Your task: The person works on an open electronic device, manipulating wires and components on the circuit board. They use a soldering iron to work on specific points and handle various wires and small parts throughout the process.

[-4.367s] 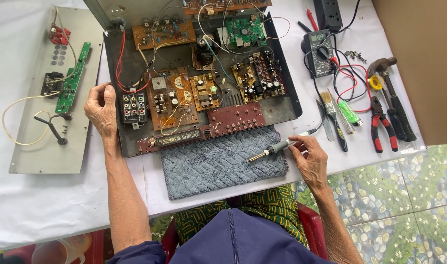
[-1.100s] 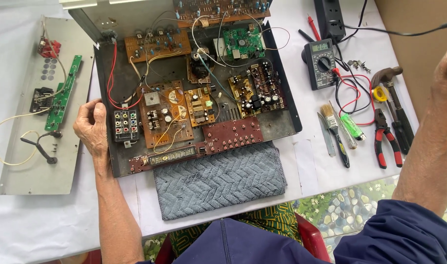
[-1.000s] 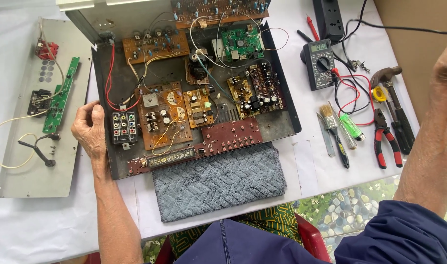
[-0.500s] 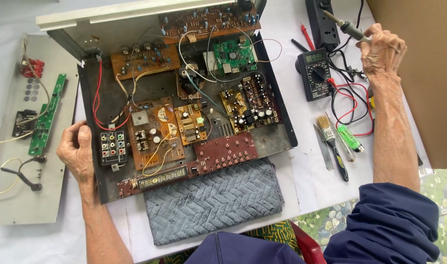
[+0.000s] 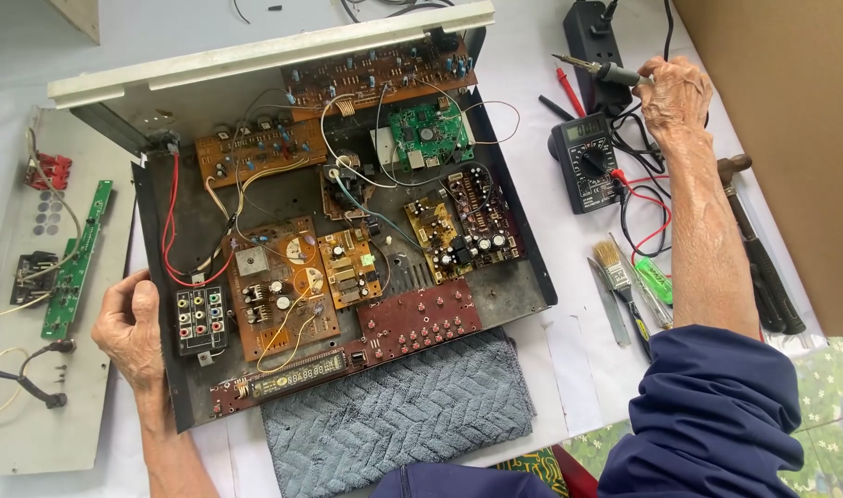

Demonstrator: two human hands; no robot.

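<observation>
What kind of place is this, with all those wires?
Probably an electronics repair bench: an opened metal chassis full of circuit boards, a black multimeter with red leads, and a soldering iron in the right hand.

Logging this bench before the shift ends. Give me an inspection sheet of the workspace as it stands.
Surface: white table, grey towel at the near edge.
Job's things: open chassis full of circuit boards; soldering iron, tip pointing left, off the boards.
Clutter: multimeter, brush, hammer, green tester, detached front panel.
Hands: left hand rests on the chassis's left edge; right hand holds the iron above the multimeter.
Cables: red and black meter leads coiled right of the chassis; loose wires inside it.
Surroundings: brown board at right, tiled floor below.
</observation>
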